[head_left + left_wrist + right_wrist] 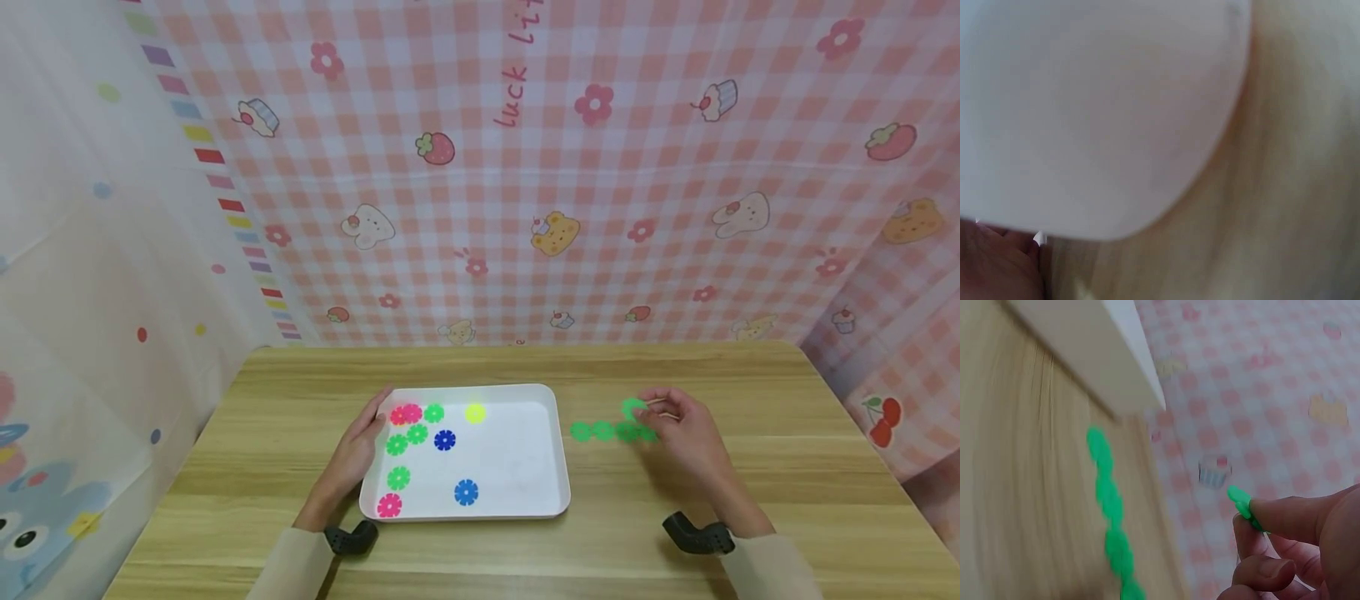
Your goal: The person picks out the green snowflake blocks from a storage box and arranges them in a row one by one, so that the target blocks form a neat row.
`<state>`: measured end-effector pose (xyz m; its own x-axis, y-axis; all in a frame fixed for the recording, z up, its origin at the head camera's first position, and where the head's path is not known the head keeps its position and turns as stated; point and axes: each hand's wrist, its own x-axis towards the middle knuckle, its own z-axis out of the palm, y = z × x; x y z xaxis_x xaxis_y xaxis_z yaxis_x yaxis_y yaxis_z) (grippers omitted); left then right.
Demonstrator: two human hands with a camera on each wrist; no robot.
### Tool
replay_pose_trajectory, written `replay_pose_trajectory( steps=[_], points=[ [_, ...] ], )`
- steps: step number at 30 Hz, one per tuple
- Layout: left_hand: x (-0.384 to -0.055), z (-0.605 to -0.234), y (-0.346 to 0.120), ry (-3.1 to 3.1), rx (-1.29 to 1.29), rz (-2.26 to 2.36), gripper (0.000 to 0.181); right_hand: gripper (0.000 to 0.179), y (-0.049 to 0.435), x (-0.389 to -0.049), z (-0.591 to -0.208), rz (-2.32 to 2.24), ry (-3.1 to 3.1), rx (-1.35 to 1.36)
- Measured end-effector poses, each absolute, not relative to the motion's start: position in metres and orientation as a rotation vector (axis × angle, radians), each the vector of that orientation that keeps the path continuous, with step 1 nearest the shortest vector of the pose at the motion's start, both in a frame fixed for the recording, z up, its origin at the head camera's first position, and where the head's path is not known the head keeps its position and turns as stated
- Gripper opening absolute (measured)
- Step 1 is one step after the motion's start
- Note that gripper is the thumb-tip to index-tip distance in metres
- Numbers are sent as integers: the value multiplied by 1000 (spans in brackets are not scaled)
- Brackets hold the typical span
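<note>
A white tray (517, 467) lies on the table, and my left hand (352, 454) holds its left side near the far corner, thumb at the rim. In the left wrist view the tray's outer wall (1104, 119) fills much of the picture, with part of the left hand (997, 265) at the lower left. To the right of the tray, my right hand (686, 433) pinches a green notched plastic disc (1242, 503) between thumb and fingers. Below that hand, several green discs (1109, 500) form a row on the table, partly hidden by it in the head view.
Inside the tray lie loose notched discs: several green (398, 477), a dark blue (445, 440), a lighter blue (467, 492), a yellow (476, 413) and some pink (389, 505). Behind the wooden table (622, 550) hangs a pink checked cloth (480, 192).
</note>
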<state>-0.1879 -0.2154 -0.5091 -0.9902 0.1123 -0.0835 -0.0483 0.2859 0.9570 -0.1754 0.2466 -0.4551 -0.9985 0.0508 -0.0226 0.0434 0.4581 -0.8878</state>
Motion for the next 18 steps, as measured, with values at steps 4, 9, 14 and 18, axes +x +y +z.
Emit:
replay_pose_trajectory(
  steps=[4, 9, 14, 18],
  points=[
    [-188, -509, -216, 2426, 59, 1781, 49, 33, 269, -174, -461, 1600, -2678, -146],
    [-189, -510, -217, 2440, 70, 1785, 49, 32, 290, -175, -475, 1572, -2662, -226],
    [-190, -511, -217, 2455, 83, 1774, 49, 32, 307, -176, -490, 1560, -2620, -326],
    [-189, -510, -217, 2456, 83, 1773, 49, 35, 317, -176, -497, 1536, -2614, -391]
  ],
)
